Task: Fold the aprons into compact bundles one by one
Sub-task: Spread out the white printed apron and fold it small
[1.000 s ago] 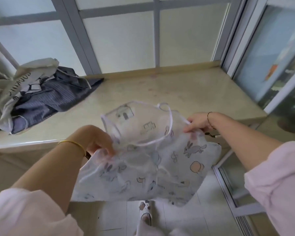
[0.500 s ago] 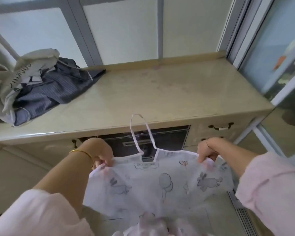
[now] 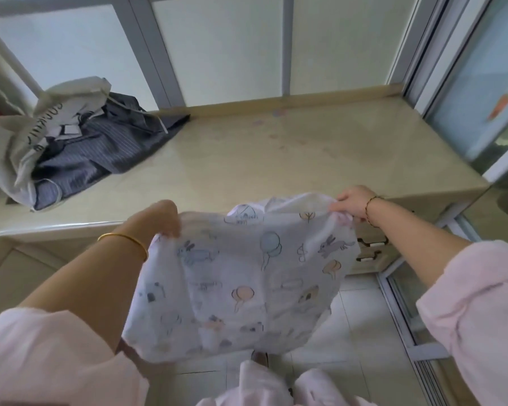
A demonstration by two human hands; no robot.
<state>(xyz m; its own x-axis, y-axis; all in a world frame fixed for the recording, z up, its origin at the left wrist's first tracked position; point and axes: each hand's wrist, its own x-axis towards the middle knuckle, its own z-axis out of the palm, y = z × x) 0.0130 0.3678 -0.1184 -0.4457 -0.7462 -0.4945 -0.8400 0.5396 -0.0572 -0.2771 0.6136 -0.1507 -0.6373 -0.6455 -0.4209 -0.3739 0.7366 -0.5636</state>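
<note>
Thin white cotton, printed with rabbits and balloons: the printed apron (image 3: 255, 276) hangs in the air in front of the person, held up by its two top corners just short of the counter (image 3: 276, 159) edge, its lower part draping down toward the tiled floor (image 3: 361, 326). Left hand (image 3: 156, 219) grips the left corner, fingers curled over the cloth; right hand (image 3: 351, 202) pinches the right corner between thumb and fingers. The top edge looks folded over toward the counter, though motion blur makes the neck strap hard to find. Judged from the drape, the fabric is light, limp and unslippery; it will not hold a crease in the air and will sag wherever it is unsupported. Best handled by the corners and hems, with the cloth kept taut between both hands, then laid flat on the bare stone before folding; loose straps should be tucked inside first or they will trail out of the bundle. At the counter's far left lies a heap: a dark striped apron (image 3: 100, 153) with a cream printed cloth (image 3: 41, 130) crumpled over it, apparently unfolded, well apart from the hands. Frosted window panels (image 3: 217, 45) stand behind. Folding of this piece appears barely begun.
</note>
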